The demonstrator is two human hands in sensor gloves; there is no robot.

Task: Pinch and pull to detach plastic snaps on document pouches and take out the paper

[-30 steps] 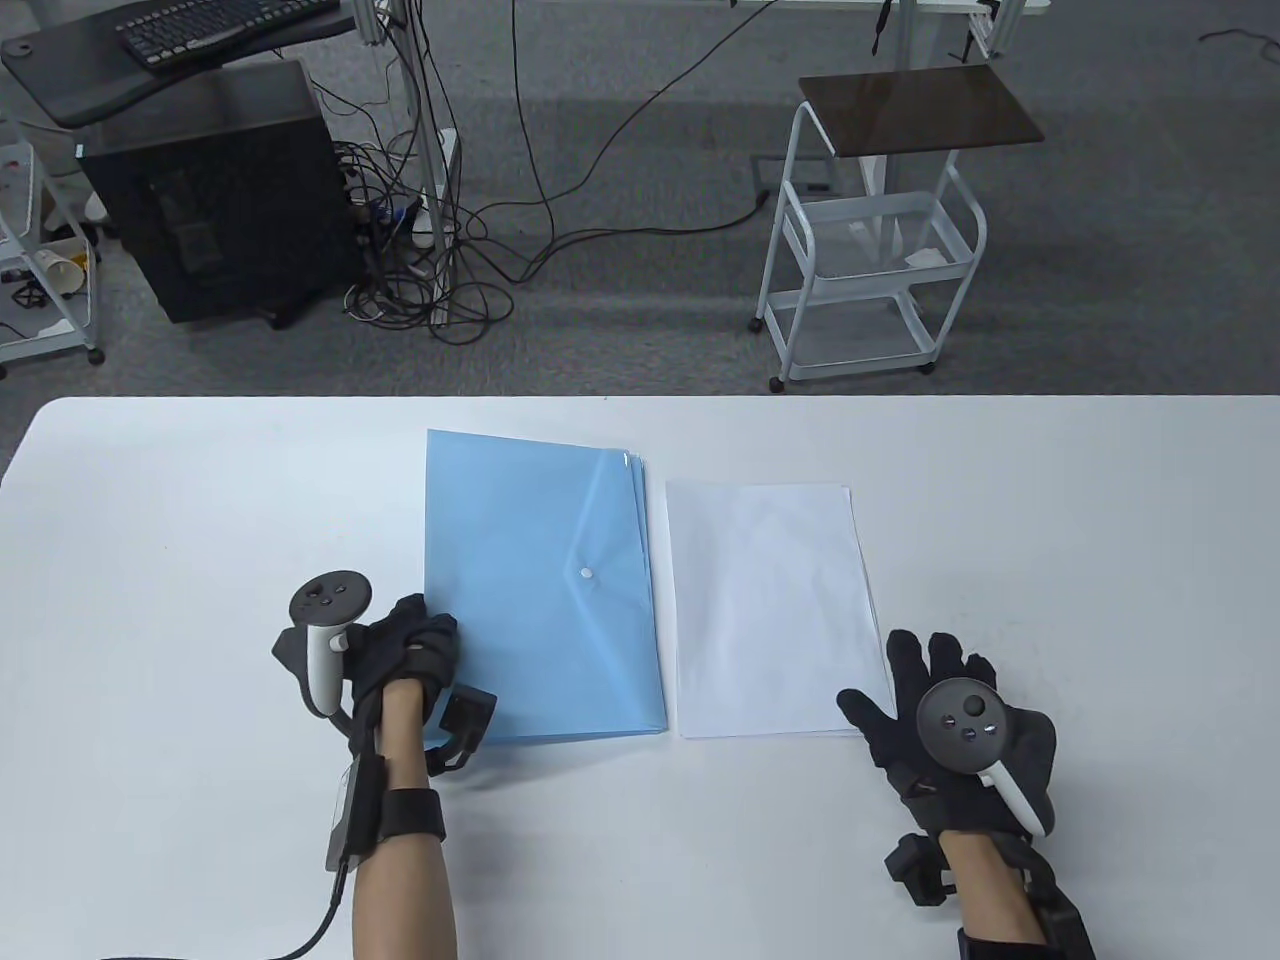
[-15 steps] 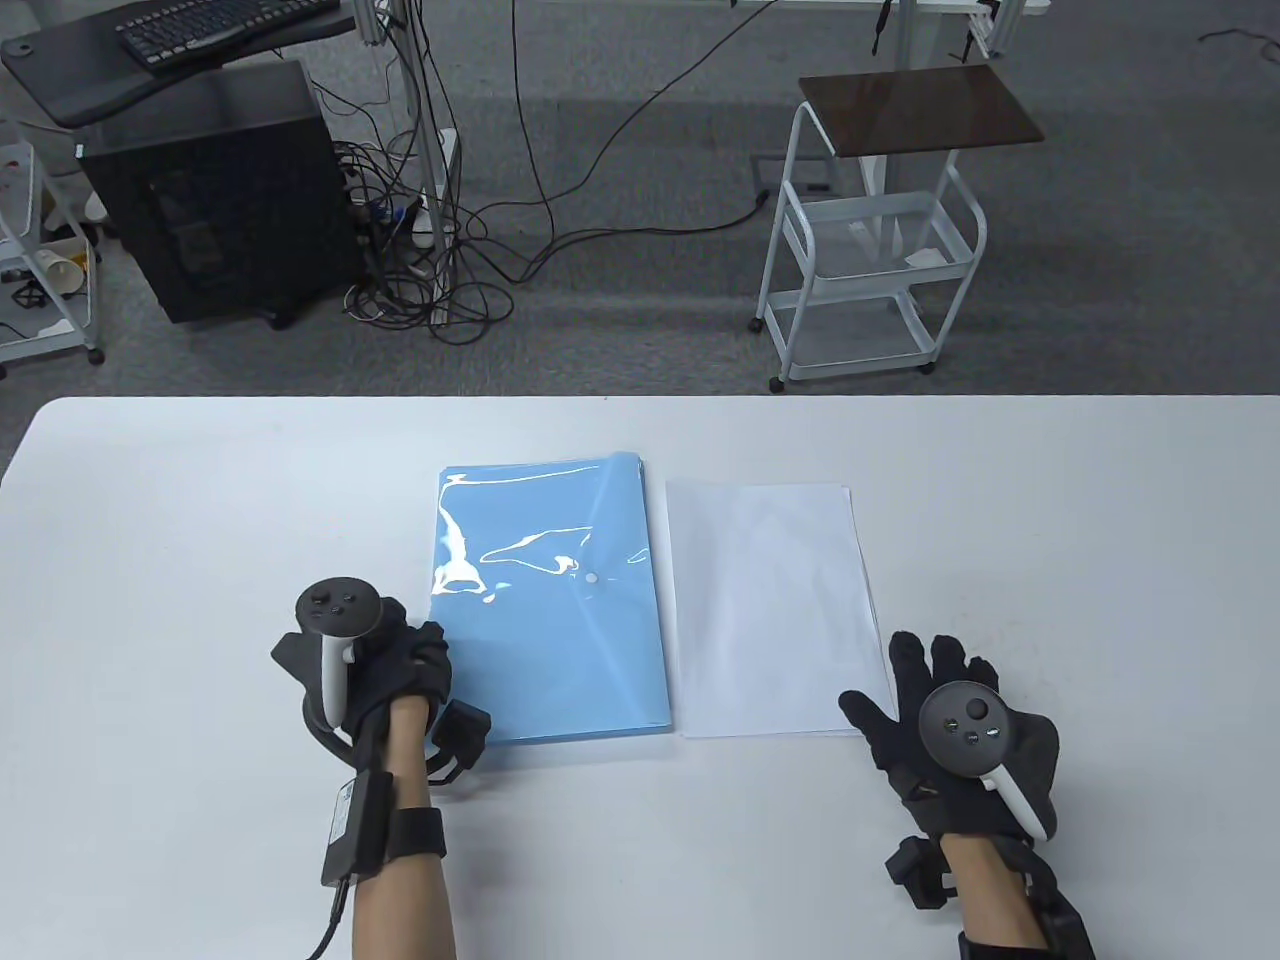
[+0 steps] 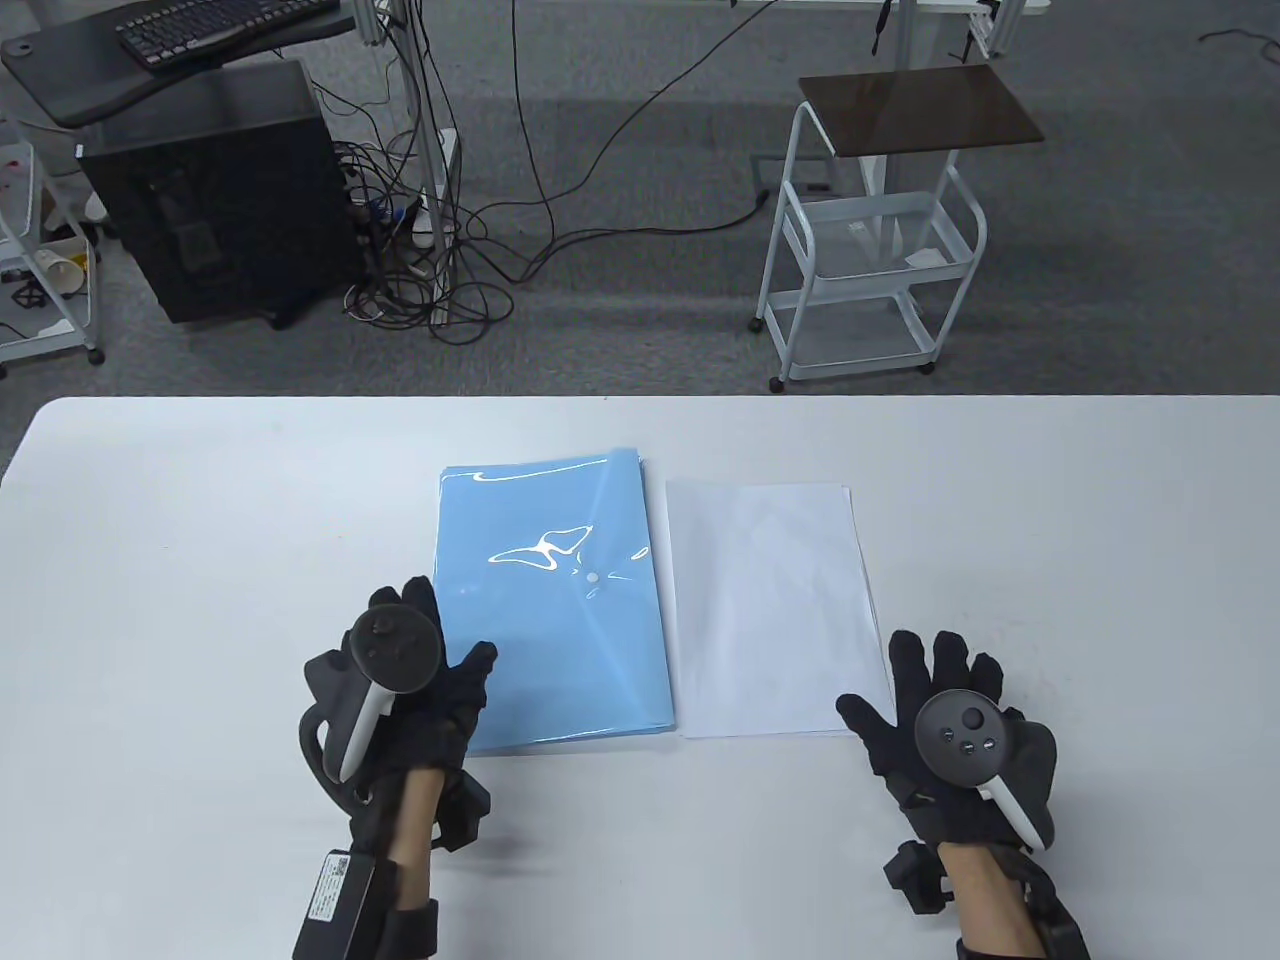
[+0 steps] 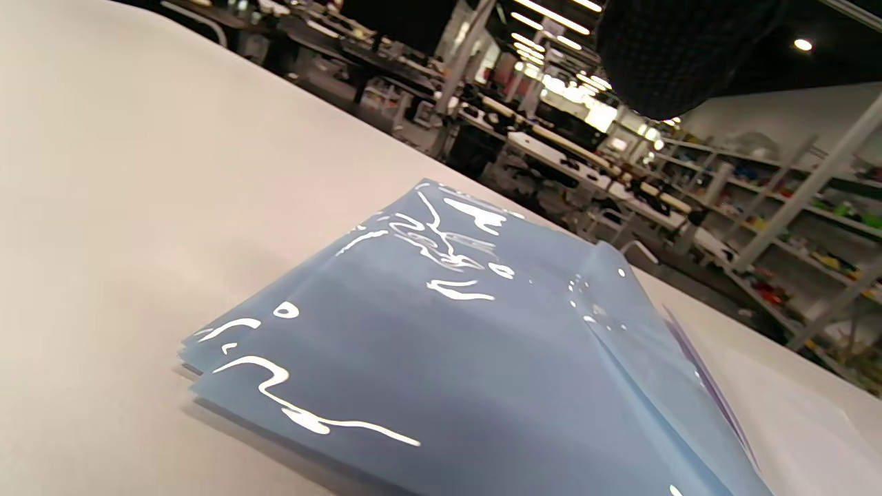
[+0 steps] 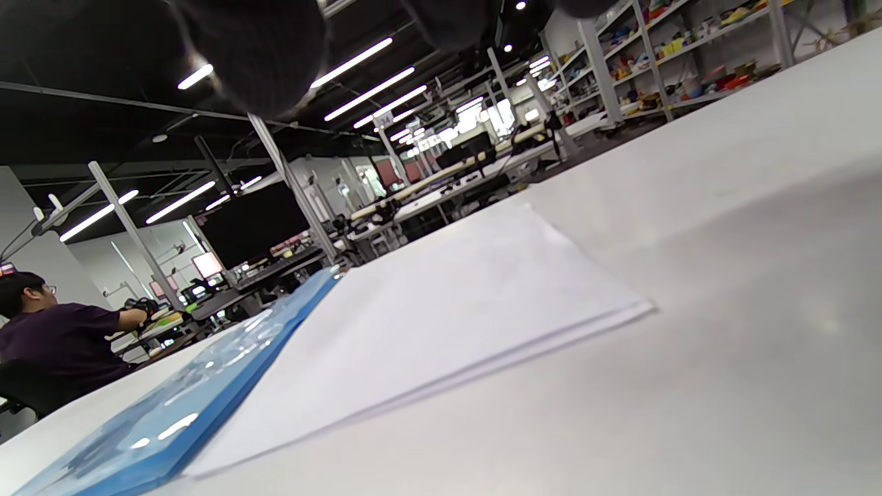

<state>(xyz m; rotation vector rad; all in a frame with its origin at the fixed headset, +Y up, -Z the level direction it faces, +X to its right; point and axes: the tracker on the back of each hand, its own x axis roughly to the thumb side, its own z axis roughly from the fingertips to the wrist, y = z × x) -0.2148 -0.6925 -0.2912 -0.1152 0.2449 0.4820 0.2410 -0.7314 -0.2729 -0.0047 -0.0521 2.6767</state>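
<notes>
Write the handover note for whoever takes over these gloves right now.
Left hand: open, fingers over the near left corner of the stack of translucent blue plastic snap pouches; contact unclear.
Right hand: open, flat on the white table beside the stack of white paper sheets, gripping nothing.
Done: some paper is out, right of the pouches.
Left: the top pouch's white snap looks closed; pinch, pull, take the paper out.

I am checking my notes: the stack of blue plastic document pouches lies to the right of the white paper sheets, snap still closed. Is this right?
Not quite. In the table view the stack of blue plastic document pouches lies left of the white paper sheets. Its white snap looks closed.
</notes>
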